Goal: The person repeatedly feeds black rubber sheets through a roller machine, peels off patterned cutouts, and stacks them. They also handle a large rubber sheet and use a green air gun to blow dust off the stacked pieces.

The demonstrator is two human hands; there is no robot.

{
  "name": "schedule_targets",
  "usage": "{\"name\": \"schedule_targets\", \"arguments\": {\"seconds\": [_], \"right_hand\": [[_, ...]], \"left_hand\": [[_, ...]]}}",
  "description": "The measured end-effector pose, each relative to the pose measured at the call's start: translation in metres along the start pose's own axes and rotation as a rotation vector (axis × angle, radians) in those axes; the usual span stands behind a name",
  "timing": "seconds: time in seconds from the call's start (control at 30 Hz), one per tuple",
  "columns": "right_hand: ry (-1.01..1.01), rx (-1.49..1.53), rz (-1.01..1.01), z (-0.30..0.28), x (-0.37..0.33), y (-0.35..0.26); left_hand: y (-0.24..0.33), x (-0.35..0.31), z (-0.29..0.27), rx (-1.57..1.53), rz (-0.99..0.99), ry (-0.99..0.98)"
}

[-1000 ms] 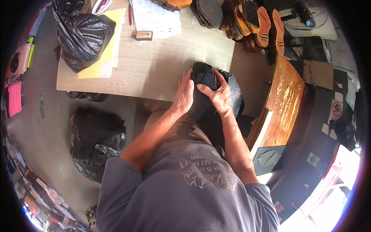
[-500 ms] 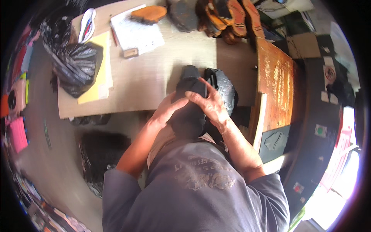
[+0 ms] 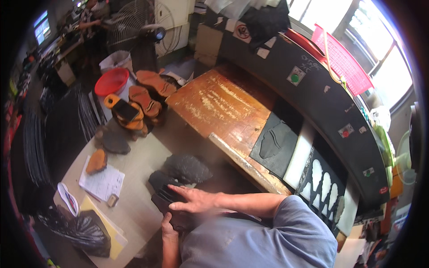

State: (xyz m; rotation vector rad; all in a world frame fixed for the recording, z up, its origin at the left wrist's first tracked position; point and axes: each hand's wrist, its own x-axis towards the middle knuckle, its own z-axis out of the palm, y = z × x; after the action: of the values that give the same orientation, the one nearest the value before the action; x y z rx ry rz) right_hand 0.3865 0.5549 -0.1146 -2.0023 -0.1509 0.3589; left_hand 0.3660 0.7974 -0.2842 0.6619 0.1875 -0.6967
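Observation:
A black shoe (image 3: 161,201) is between my two hands, near the front edge of the pale table (image 3: 138,172). My right hand (image 3: 196,201) lies across its top, with the thumb apart from the fingers, gripping it from the right. From below, my left hand (image 3: 169,227) is closed on the shoe's near side; its thumb shows and its fingers are mostly hidden. Just beyond, a second black shoe (image 3: 188,169) lies on the table with its treaded sole showing. The near end of the held shoe is hidden by my hands and shirt.
Right of the table stands a worn wooden board (image 3: 223,107), beside a dark machine (image 3: 277,60) with buttons. On the table lie orange shoe lasts (image 3: 145,102), a notepad (image 3: 105,183) and a black plastic bag (image 3: 87,232). Farther off are a red basin (image 3: 111,81), a fan (image 3: 134,27) and a person (image 3: 89,20).
The view has swung to the right, bringing the machine, windows and back of the room in. The shoe is still in both hands; the second shoe still lies beside it.

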Motion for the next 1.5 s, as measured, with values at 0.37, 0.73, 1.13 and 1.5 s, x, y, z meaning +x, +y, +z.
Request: {"name": "schedule_targets", "arguments": {"seconds": [0.37,0.73,1.13,1.5], "right_hand": [[1.287,0.576,-0.846,-0.412,-0.203,0.041],[1.195,0.937,-0.914,-0.646,-0.329,0.139],[0.401,-0.784,-0.383,-0.319,-0.043,-0.097],[-0.243,-1.671,-0.12,-0.274,0.113,-0.032]], "left_hand": [[0.045,0.052,0.079,-0.004,0.346,0.027],[0.019,0.07,0.136,-0.183,0.158,0.143],[0.016,0.017,0.136,-0.378,0.249,-0.031],[-0.043,-0.068,0.106,0.121,0.738,0.396]]}}
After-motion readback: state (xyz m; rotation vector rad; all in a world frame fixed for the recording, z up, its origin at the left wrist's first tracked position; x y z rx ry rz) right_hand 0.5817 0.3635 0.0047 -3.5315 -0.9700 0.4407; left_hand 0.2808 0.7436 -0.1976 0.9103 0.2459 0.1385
